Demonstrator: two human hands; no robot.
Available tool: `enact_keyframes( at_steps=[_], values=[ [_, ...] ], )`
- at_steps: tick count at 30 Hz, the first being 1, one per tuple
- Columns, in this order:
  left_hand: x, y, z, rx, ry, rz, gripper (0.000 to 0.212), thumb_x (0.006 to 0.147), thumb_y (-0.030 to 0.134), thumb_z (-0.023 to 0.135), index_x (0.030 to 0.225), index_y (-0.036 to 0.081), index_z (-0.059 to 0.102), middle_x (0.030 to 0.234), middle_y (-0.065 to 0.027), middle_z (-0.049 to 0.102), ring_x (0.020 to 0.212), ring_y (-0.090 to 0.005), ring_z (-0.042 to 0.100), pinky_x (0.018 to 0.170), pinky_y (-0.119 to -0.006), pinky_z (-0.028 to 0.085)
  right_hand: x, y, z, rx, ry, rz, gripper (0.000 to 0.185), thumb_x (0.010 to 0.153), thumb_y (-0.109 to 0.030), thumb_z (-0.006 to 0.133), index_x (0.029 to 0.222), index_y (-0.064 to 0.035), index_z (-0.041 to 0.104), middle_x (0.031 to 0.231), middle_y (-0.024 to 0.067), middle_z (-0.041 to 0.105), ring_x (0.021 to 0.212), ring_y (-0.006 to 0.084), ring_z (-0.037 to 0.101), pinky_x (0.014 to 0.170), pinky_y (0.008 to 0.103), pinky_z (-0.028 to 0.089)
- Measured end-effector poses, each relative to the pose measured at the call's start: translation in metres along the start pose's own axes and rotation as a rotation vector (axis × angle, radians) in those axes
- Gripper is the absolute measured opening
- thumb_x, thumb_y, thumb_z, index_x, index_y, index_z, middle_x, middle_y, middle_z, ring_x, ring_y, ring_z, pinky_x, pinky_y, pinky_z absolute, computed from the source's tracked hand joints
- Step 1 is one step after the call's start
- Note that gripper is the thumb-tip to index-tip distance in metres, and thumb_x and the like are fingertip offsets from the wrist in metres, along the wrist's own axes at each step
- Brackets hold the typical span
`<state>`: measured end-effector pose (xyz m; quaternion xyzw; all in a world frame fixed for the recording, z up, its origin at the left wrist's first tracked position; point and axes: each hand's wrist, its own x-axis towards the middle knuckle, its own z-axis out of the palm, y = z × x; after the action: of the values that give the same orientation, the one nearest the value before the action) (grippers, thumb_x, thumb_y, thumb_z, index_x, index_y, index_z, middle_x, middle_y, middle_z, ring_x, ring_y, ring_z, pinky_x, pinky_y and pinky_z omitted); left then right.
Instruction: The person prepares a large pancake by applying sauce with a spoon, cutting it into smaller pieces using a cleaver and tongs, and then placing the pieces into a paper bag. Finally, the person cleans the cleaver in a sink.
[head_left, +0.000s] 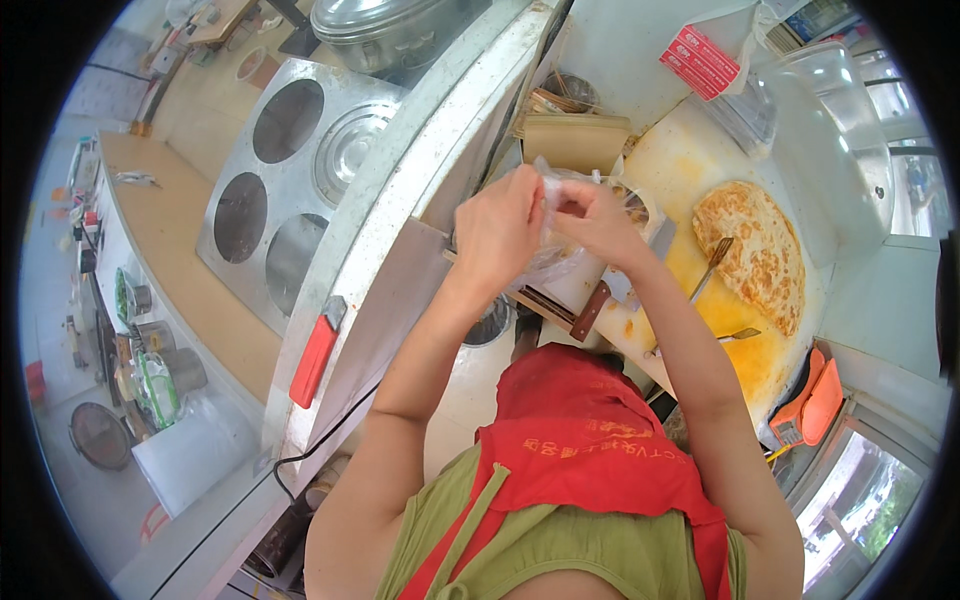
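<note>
My left hand (496, 223) and my right hand (596, 221) meet in front of me, pinching the gathered top of a clear plastic bag (556, 251). The bag hangs below the fingers; what is inside it is hard to make out. Beneath it is a pale cutting surface at the counter's edge. A knife with a brown wooden handle (591, 311) lies just below my right hand, its blade partly hidden. Beyond the hands stands a tan box (576, 141). To the right, a large browned flatbread (757, 255) rests on an oily white worktop (664, 150).
Two metal utensils (711, 268) (739, 334) lie by the flatbread. Orange plastic scoops (814, 401) hang at the right edge. A red-handled scraper (315, 360) sits on the white ledge (375, 255) at left. Past it are a steel panel with round wells (289, 120) and a lidded pot (382, 34).
</note>
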<state>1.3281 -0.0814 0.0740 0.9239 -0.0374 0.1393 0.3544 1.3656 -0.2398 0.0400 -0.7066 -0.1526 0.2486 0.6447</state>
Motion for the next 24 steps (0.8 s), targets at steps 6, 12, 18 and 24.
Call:
enact_keyframes(
  at_steps=[6,12,18,24],
  values=[
    [-0.030,-0.074,0.040,0.147,-0.079,-0.138,0.008,0.073,0.004,0.054,0.081,0.008,0.054,0.080,-0.0105,0.059,0.069,-0.0324,0.058,0.062,-0.040,0.048,-0.013,0.077,-0.071,0.936,0.204,0.420,0.016,0.084,-0.022,0.055,0.088,-0.0068,0.055,0.071,0.0008,0.053,0.059,0.0103,0.045,0.055,0.0221,0.037],
    [-0.043,-0.088,0.054,-1.241,-0.142,-0.530,0.009,0.077,0.001,0.050,0.080,0.001,0.058,0.079,-0.0102,0.060,0.078,-0.0198,0.059,0.066,-0.032,0.047,-0.014,0.036,-0.022,1.357,0.653,0.483,0.009,0.085,-0.012,0.048,0.083,-0.0057,0.053,0.085,0.0070,0.055,0.056,0.0113,0.046,0.049,0.0210,0.035],
    [-0.016,-0.047,0.027,-1.513,-0.501,-0.701,0.015,0.083,0.002,0.051,0.092,0.001,0.063,0.091,-0.0105,0.065,0.073,-0.0132,0.060,0.062,-0.023,0.045,-0.007,0.005,-0.006,0.198,0.030,0.220,0.035,0.080,-0.011,0.054,0.115,-0.0044,0.057,0.101,0.0077,0.059,0.067,0.0105,0.053,0.056,0.0215,0.039],
    [-0.031,-0.061,0.043,-1.327,-0.155,-0.733,0.016,0.083,0.007,0.060,0.099,0.002,0.062,0.082,-0.0047,0.063,0.066,-0.0083,0.055,0.059,-0.022,0.043,0.000,0.013,-0.012,-0.512,0.149,0.204,0.033,0.078,-0.016,0.065,0.106,-0.0005,0.058,0.082,-0.0001,0.055,0.068,0.0101,0.048,0.061,0.0238,0.041]
  ],
)
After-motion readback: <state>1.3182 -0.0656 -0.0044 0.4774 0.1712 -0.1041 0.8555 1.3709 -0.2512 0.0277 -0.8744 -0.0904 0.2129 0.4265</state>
